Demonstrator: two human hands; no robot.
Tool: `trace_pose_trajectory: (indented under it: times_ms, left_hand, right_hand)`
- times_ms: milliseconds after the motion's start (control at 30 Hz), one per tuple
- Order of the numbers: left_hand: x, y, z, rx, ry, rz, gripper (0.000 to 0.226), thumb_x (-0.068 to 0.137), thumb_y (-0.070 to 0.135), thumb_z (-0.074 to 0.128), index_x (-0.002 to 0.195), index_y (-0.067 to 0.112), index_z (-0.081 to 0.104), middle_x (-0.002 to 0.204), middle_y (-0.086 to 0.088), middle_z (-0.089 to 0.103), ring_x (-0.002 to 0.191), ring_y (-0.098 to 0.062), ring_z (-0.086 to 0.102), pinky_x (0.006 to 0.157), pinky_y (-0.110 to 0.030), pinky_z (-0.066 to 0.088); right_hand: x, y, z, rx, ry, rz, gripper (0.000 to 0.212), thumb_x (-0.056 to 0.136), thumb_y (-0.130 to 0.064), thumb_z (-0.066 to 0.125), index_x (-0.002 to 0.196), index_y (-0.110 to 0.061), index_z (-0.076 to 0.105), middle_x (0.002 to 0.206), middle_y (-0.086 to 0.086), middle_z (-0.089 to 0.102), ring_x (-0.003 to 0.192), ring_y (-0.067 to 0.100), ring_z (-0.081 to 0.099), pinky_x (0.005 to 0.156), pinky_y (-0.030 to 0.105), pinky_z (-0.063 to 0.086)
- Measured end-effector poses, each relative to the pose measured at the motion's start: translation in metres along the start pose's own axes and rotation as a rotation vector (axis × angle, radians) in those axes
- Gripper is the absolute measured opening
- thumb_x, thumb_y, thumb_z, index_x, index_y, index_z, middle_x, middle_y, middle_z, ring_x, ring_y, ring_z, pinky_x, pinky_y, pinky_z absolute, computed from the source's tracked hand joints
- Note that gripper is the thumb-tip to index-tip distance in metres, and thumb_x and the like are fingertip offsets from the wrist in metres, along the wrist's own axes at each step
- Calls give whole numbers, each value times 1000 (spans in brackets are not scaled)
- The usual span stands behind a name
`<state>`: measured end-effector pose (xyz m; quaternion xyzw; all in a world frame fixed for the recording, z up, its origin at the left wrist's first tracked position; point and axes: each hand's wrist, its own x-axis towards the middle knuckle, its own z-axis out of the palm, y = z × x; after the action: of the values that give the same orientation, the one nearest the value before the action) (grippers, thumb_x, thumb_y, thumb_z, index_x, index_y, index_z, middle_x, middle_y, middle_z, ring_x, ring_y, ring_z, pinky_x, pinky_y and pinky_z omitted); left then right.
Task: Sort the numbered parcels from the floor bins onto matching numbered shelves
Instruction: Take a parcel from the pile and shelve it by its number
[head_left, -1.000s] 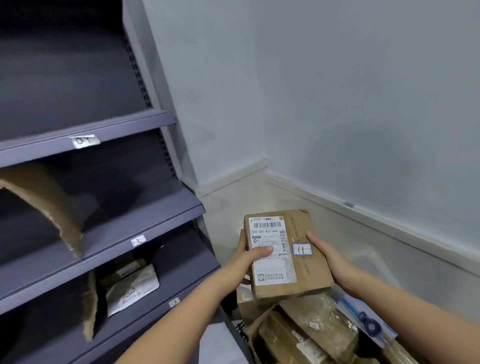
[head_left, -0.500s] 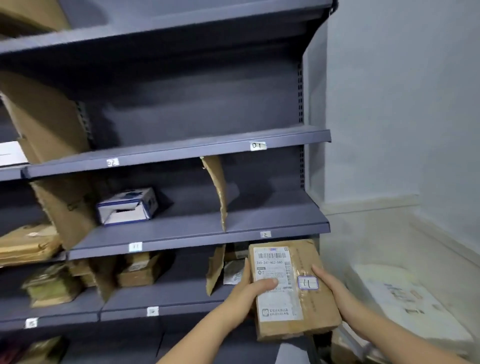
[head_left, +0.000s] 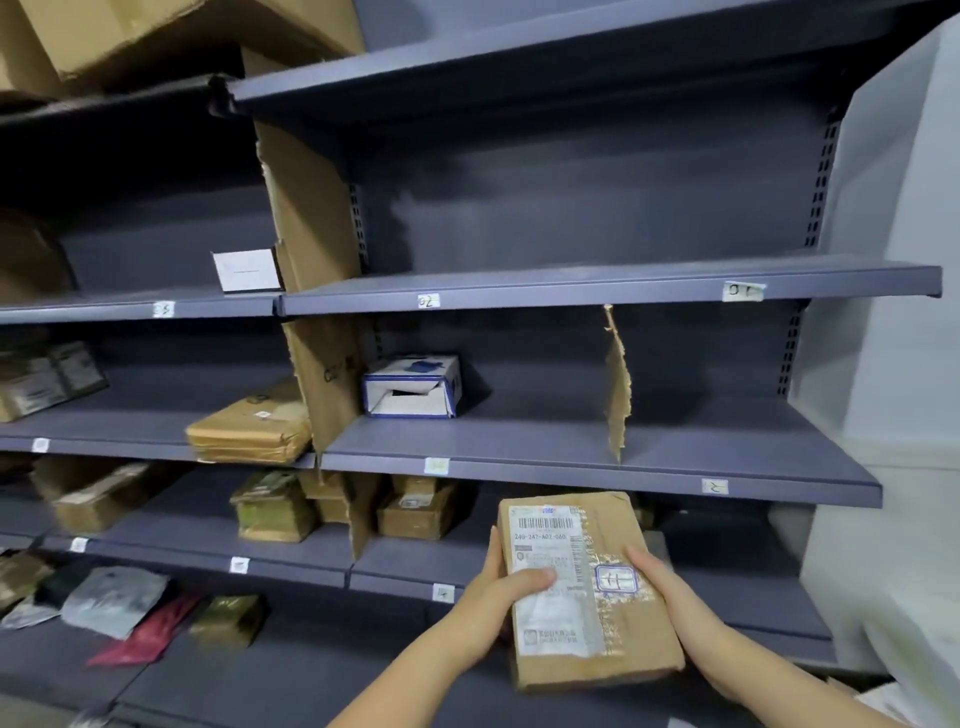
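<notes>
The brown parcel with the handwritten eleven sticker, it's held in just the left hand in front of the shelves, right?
Not quite: the head view shows both hands holding the brown parcel, the left hand and the right hand. The sticker and the shelves are as you said.

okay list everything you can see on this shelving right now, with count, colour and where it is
Held parcel: one, brown, white shipping label, sticker marked 11, in front of the lower shelves.
Shelf unit: one, grey-blue, several tiers with small number tags.
Blue and white box: one, middle tier beside a divider.
Cardboard dividers: several, brown, upright on the tiers.
Flat brown parcel: one, middle tier, left bay.
Soft bags: grey and red, bottom left.
Left hand: grip on the parcel's left edge.
Right hand: grip on its right edge.
</notes>
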<state>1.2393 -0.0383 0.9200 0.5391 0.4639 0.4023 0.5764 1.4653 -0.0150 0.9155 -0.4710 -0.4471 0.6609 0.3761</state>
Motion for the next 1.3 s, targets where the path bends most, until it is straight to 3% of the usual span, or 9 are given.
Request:
trace_pose_trajectory:
  times_ms: [300,467,567,667,767,867,1033,1133,1300]
  left_hand:
    - [-24,-5,-121,2,-9,-3,74,79,32,73,141,35,33,126,9,65,115,-16,63,107,-43,43]
    - [-18,7,-165,54,23,10,76,67,51,73,134,44,39,120,14,67,109,-11,66,98,-39,48]
    - [-3,17,-189,17,62,22,80,60,51,73,133,41,43,118,12,69,105,-12,68,85,-32,53]
    - [26,26,-217,-118,113,12,83,62,39,80,136,21,48,120,-4,69,108,-25,67,94,-44,52]
    - [55,45,-244,-220,184,-21,61,71,25,78,127,10,57,111,-11,72,98,-27,70,81,-38,57]
    - [81,62,-266,-237,203,-24,41,84,26,66,122,11,61,110,-9,72,98,-26,70,86,-38,53]
    - [122,83,-298,-277,292,-65,23,96,19,51,114,8,63,98,-11,74,79,-22,72,65,-29,58]
    - [143,90,-320,-297,353,-93,27,96,19,49,116,5,62,108,-17,71,83,-27,69,70,-33,56]
    - [176,96,-356,-228,360,-208,30,94,30,54,111,9,68,100,-13,74,87,-27,71,80,-35,54]
  right_hand:
    - [35,10,119,28,18,-33,41,94,-47,48,120,-21,65,109,3,74,101,24,70,99,40,48]
    - [58,-8,162,4,18,-54,35,99,-40,42,104,-17,68,95,5,76,82,19,73,78,32,52]
    - [83,-21,180,6,26,-86,35,94,-42,47,109,-16,67,99,6,75,89,21,72,92,37,51]
    - [117,-32,194,-2,73,-98,34,96,-43,46,107,-19,67,93,1,76,94,22,68,85,35,49]
    - [149,-48,208,-35,73,-106,30,92,-48,51,100,-24,68,87,-7,76,97,18,66,97,37,45]
    - [182,-67,217,-54,20,-93,29,90,-52,53,95,-28,69,85,-12,76,94,13,66,101,36,42]
    - [239,-96,231,-127,-18,-84,32,95,-53,44,101,-34,69,88,-14,75,90,9,67,86,28,45]
    - [271,-104,241,-115,-34,-21,37,95,-53,45,105,-28,70,93,-6,76,83,12,71,64,22,52]
    - [313,-107,263,-166,27,-7,42,92,-59,45,109,-31,71,105,-8,74,104,15,65,96,31,44]
